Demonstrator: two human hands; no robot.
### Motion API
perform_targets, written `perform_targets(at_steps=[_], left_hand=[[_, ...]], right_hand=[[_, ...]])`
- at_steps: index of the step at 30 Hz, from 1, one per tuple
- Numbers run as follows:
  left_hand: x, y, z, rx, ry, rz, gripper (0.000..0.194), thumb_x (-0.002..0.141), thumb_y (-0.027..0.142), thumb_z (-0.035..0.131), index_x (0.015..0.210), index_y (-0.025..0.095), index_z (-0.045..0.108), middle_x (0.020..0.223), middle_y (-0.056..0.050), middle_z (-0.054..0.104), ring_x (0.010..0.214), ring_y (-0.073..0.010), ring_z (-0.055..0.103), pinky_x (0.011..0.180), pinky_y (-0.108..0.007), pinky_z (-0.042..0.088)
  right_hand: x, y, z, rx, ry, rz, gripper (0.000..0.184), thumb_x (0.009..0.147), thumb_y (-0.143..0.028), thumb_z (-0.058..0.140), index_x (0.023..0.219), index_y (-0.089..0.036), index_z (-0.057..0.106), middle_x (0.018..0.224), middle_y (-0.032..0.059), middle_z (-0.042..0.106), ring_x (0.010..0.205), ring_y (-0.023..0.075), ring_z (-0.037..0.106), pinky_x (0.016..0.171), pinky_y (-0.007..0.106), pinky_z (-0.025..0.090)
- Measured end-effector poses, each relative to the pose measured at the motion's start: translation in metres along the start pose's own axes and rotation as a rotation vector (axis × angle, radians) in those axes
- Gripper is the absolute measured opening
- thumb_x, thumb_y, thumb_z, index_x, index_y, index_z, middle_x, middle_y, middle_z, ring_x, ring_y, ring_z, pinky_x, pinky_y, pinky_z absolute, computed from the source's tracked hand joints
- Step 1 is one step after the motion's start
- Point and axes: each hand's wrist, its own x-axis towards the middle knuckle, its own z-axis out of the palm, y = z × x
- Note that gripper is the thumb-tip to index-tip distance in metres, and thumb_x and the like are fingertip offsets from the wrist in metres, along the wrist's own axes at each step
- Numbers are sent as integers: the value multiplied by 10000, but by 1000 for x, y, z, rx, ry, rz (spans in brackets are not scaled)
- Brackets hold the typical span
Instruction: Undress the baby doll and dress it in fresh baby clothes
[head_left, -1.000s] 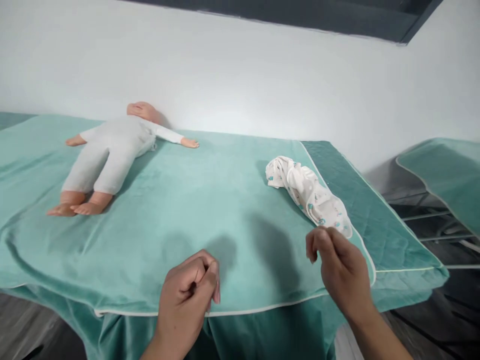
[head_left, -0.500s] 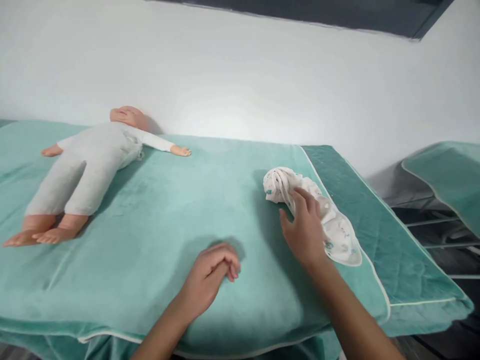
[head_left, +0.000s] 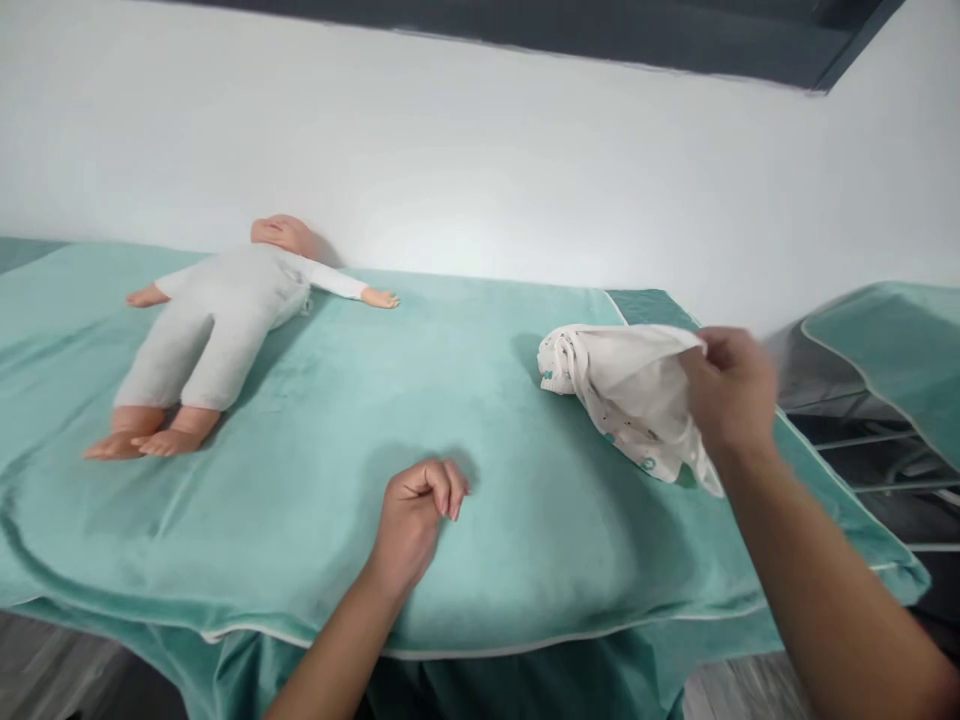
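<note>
My right hand (head_left: 731, 390) pinches the edge of a white cloth item (head_left: 637, 375) with small green and dark prints, possibly a baby garment. Its right part is lifted off the bed, while the bunched left end rests on the green cover. My left hand (head_left: 420, 510) is loosely curled on or just over the cover, with nothing visible in it. To the left, a baby doll (head_left: 217, 310) in a white body lies on its back, arms spread, head by the wall and feet toward me.
A green velvety cover (head_left: 315, 520) with white piping spreads over the bed and hangs down in front. Behind is a white wall (head_left: 465, 170) with a dark panel (head_left: 525, 35) above. At right stands a metal-barred frame (head_left: 877, 440) under another green cloth (head_left: 892, 350).
My right hand has taken hold of the cloth's edge and drawn it up and to the right. My left hand has shifted slightly upward, still curled. The view has turned a little left.
</note>
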Motion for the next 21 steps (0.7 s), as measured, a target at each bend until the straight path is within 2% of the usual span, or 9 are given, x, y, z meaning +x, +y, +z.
perform_targets(at_steps=[3,7,10,13,16,19,20,21], left_hand=[[-6,15,1,45,41,-49,199,770,97,612,629,190,505,611,26,545,642,-120,484,713,-279,394],[-11,45,8,201,21,-13,146,839,200,618,708,182,558,741,-2,592,754,-137,549,738,-268,405],[-6,69,23,294,-27,26,112,862,232,603,764,185,576,813,-15,620,823,-152,587,799,-281,438],[-1,85,45,416,-58,53,52,871,216,587,912,196,613,973,-48,681,955,-182,628,858,-304,456],[-2,79,69,575,-162,97,218,855,183,592,1070,212,616,1145,-74,689,1065,-218,634,914,-350,469],[-13,57,81,691,-360,139,255,809,145,615,1051,216,654,1178,-82,689,1124,-258,622,988,-400,461],[-18,49,79,672,-347,149,251,801,107,577,1013,212,663,1163,-79,694,1126,-250,623,996,-393,461],[-22,43,74,628,-268,149,251,793,76,534,965,207,662,1111,-71,704,1087,-232,636,978,-379,470]], right_hand=[[26,-38,-19,188,115,-33,132,811,-172,695,939,-154,670,774,34,602,627,120,488,576,270,388],[51,-92,-52,206,200,-343,160,885,-146,640,1037,-102,670,885,77,634,723,109,534,653,268,412],[55,-133,-67,182,252,-554,146,940,-151,594,1059,-113,669,946,86,649,825,141,570,733,294,427],[46,-176,-68,222,233,-702,89,985,-156,569,1046,-166,633,1002,86,640,891,159,579,801,301,448],[26,-215,-58,405,184,-801,39,1022,-207,568,988,-227,567,986,64,607,868,139,550,845,274,470],[0,-247,-46,548,73,-810,110,1043,-262,555,941,-267,515,958,36,573,862,132,508,877,254,480],[-10,-255,-43,575,20,-804,115,1046,-256,548,938,-265,509,959,29,563,873,129,505,892,251,479],[-19,-262,-41,603,-31,-797,117,1046,-238,544,936,-257,509,964,21,554,887,123,507,906,246,477]])
